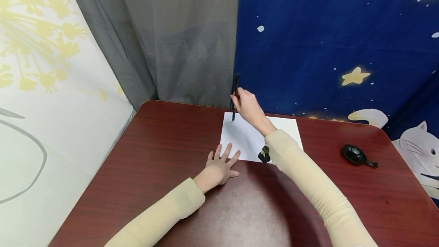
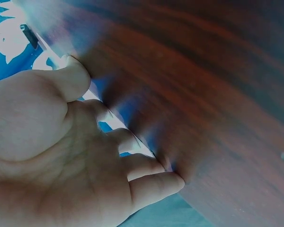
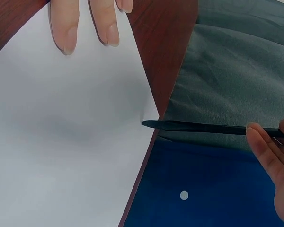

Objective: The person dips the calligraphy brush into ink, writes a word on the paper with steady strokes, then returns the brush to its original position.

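A sheet of white paper (image 1: 247, 140) lies near the table's far edge. My right hand (image 1: 249, 106) pinches a dark writing brush (image 1: 236, 83), held nearly upright over the sheet's far left corner. In the right wrist view, the brush (image 3: 199, 127) has its dark tip at the paper near that corner; whether it touches I cannot tell. My left hand (image 1: 219, 169) lies flat with fingers spread, its fingertips (image 3: 70, 40) on the paper's near left edge. The left wrist view shows its palm (image 2: 61, 156) low over the wood.
A small black dish (image 1: 356, 154) with a stubby handle sits at the right of the reddish-brown table (image 1: 171, 136). Behind the far edge hang a grey curtain (image 1: 192, 41) and a blue starry one (image 1: 302, 48). A black and yellow device (image 1: 264, 154) is at the right wrist.
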The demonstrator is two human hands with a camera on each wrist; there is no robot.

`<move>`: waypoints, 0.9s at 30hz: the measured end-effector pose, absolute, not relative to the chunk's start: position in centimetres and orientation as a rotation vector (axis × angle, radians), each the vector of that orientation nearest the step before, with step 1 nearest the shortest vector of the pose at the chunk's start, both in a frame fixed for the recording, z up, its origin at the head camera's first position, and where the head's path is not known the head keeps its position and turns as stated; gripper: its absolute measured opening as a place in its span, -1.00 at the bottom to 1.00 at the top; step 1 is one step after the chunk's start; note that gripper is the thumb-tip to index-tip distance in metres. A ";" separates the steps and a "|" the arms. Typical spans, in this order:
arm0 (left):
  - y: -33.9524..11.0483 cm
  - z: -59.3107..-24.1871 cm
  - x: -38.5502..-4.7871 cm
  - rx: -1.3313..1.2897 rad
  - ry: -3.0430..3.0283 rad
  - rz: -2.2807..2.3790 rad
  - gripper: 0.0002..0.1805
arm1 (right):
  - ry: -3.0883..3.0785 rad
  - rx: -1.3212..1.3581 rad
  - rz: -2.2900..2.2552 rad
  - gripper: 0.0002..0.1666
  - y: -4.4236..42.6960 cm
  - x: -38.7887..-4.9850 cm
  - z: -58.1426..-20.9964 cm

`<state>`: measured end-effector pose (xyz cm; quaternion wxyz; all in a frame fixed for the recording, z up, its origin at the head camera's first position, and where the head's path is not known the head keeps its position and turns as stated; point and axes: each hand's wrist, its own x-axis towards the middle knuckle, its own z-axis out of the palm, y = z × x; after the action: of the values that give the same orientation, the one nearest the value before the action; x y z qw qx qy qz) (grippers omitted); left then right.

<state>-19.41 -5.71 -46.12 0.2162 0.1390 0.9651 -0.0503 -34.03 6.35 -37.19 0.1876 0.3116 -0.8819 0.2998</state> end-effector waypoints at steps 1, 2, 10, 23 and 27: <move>-5.7 -45.9 -19.3 0.386 2.673 -0.143 -0.20 | -2.479 0.878 0.844 -0.75 6.4 -34.0 -37.2; -5.7 -45.6 -19.2 0.388 2.668 -0.151 -0.21 | -2.477 0.880 0.845 -0.75 6.4 -34.0 -37.2; -5.4 -43.5 -18.1 0.365 2.679 -0.159 -0.24 | -2.470 0.889 0.851 -0.74 6.4 -34.1 -37.3; -5.6 -45.9 -19.2 0.389 2.682 -0.152 -0.22 | -2.477 0.882 0.867 -0.74 6.4 -34.0 -37.3; -5.6 -46.1 -19.2 0.392 2.686 -0.165 -0.22 | -2.483 0.875 0.877 -0.74 6.4 -33.9 -37.3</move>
<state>-19.23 -5.60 -46.06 0.2097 0.1410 0.9657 -0.0592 -33.95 6.39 -37.34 0.1823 0.3099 -0.8799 0.3107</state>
